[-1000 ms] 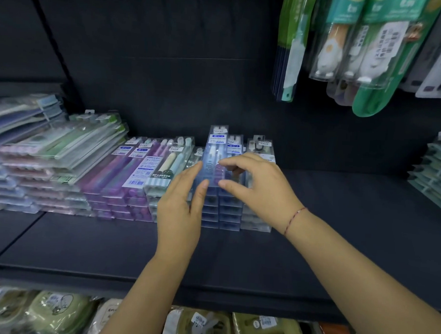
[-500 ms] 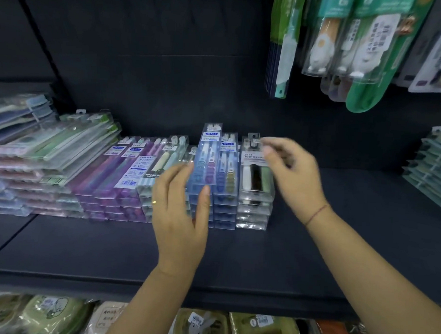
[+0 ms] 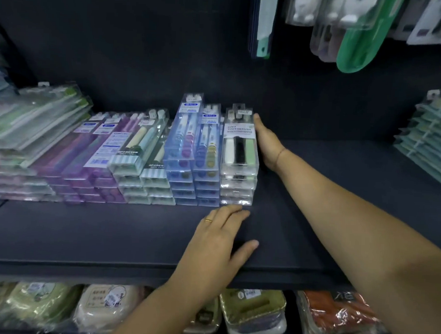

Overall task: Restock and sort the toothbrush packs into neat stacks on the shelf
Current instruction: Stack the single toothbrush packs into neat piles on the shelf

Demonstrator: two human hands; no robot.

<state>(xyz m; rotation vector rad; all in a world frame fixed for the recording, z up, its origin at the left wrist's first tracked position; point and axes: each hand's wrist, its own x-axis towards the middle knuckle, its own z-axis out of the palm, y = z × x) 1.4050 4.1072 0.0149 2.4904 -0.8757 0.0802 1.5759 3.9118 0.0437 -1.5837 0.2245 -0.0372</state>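
Right hand (image 3: 267,143): flat, fingers straight and pressed together, laid along the right side of the clear stack (image 3: 239,147). It grips nothing and seems to act as a fence that trues the boxes sideways.
Left hand (image 3: 218,240): palm down on the shelf (image 3: 338,222), fingers extended, thumb spread apart. Its fingertips (image 3: 235,211) meet the stack's front foot, probably as a stop so the front edges line up.
Clear stack: several clear boxes, the top one reading SOFT TOOTHBRUSH over white, black and green handles. It ends the row, just beside the blue stacks (image 3: 207,146).
Blue stacks: two columns side by side; the left column's top pack rides higher than its neighbour's.
Further left: green-striped packs (image 3: 137,148), then purple packs (image 3: 88,156), then leaning packs (image 3: 34,118) that slump unevenly.
Step in hand: squaring the end stack, by my reading.
Left to do: likely levelling the blue columns and righting the leaning packs.
Risk: slick boxes could slide if pushed unevenly.
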